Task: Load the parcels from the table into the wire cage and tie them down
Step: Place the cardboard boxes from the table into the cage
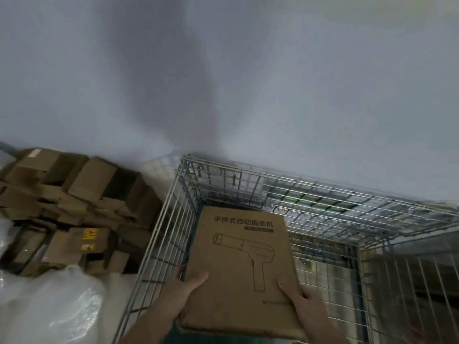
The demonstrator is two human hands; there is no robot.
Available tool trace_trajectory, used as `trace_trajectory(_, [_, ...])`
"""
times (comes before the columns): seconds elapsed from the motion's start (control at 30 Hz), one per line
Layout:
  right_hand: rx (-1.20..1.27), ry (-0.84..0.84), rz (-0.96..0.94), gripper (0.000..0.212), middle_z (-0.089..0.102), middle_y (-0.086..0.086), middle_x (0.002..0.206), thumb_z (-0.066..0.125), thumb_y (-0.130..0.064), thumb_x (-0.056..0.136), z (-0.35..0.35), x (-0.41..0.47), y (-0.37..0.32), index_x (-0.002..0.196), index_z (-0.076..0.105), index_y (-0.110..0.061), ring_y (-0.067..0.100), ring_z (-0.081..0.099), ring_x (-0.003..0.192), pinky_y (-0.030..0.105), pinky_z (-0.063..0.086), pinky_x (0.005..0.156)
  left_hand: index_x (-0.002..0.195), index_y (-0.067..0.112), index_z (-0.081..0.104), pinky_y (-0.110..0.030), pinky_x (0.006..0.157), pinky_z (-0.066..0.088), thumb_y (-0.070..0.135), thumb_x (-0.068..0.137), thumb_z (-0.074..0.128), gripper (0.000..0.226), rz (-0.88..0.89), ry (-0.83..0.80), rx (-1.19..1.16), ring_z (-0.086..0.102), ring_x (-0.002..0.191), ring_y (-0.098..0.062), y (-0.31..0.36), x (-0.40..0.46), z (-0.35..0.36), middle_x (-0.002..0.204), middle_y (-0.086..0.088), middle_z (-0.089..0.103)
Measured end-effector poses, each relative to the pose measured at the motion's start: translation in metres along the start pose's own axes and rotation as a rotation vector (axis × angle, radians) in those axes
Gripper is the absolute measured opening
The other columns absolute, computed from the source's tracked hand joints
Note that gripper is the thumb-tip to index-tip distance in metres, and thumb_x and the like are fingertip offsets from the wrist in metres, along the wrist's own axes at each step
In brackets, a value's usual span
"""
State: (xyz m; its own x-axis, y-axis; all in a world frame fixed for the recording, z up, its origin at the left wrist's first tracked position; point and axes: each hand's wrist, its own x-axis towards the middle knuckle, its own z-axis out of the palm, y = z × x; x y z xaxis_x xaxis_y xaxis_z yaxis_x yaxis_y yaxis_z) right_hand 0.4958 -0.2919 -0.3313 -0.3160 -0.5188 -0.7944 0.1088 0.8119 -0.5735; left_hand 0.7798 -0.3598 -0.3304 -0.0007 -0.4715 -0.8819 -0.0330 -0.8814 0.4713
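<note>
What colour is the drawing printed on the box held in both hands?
Dark line drawing on the plain brown cardboard box, clearest in the head view.

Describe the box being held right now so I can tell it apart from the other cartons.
Find the wire cage against the wall on the right. Over its open top, the left hand and right hand hold a flat brown cardboard box by its near corners. Unlike the small plain cartons stacked left of the cage, it is wide and thin, with a line drawing of a gun-shaped appliance.
</note>
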Motion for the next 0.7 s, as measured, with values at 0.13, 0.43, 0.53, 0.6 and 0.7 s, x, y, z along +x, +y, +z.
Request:
trace_trajectory(0.13, [0.040,-0.030,0.020,0.045,0.079,0.007,0.084,0.083,-0.041,0.074,0.018,0.048,0.023,0.104,0.075,-0.009,0.028,0.077,0.074,0.041,0.063,0.072,0.148,0.019,0.040,-0.046,0.085,0.057,0.036,0.076,0.087,0.087,0.049,0.047,-0.034,0.067,0.102,-0.030,-0.013,0.041,-0.001,0.114,-0.003,0.063])
trace_trajectory(0.43, [0.120,-0.033,-0.044,0.045,0.079,0.003,0.092,0.084,-0.049,0.065,0.046,0.099,0.045,0.103,0.071,-0.028,0.028,0.077,0.082,0.051,0.062,0.081,0.152,0.022,0.042,-0.055,0.108,0.047,0.046,0.089,0.072,0.074,0.109,0.083,0.052,0.062,0.118,-0.031,-0.020,0.097,-0.006,0.141,-0.007,0.059])
trace_trajectory(0.53, [0.117,-0.005,-0.059,0.050,0.079,-0.002,0.095,0.083,-0.054,0.063,0.057,0.104,0.046,0.106,0.070,-0.032,0.025,0.076,0.085,0.049,0.062,0.081,0.153,0.019,0.040,-0.054,0.109,0.046,0.046,0.097,0.062,0.066,0.159,0.108,0.133,0.060,0.123,-0.031,-0.017,0.111,-0.008,0.144,-0.007,0.057])
trace_trajectory(0.6, [0.088,0.024,-0.066,0.060,0.077,-0.003,0.100,0.082,-0.054,0.067,0.064,0.108,0.049,0.119,0.070,-0.027,0.024,0.075,0.088,0.047,0.061,0.084,0.155,0.015,0.038,-0.052,0.111,0.045,0.044,0.100,0.057,0.065,0.205,0.134,0.238,0.058,0.126,-0.030,-0.018,0.118,-0.010,0.147,-0.009,0.055])
trace_trajectory(0.7, [0.050,0.061,-0.068,0.066,0.074,-0.002,0.107,0.078,-0.054,0.075,0.072,0.110,0.057,0.130,0.065,-0.021,0.022,0.072,0.094,0.045,0.060,0.088,0.155,0.010,0.037,-0.047,0.110,0.046,0.040,0.103,0.053,0.061,0.235,0.172,0.352,0.057,0.127,-0.030,-0.022,0.125,-0.009,0.147,-0.010,0.054])
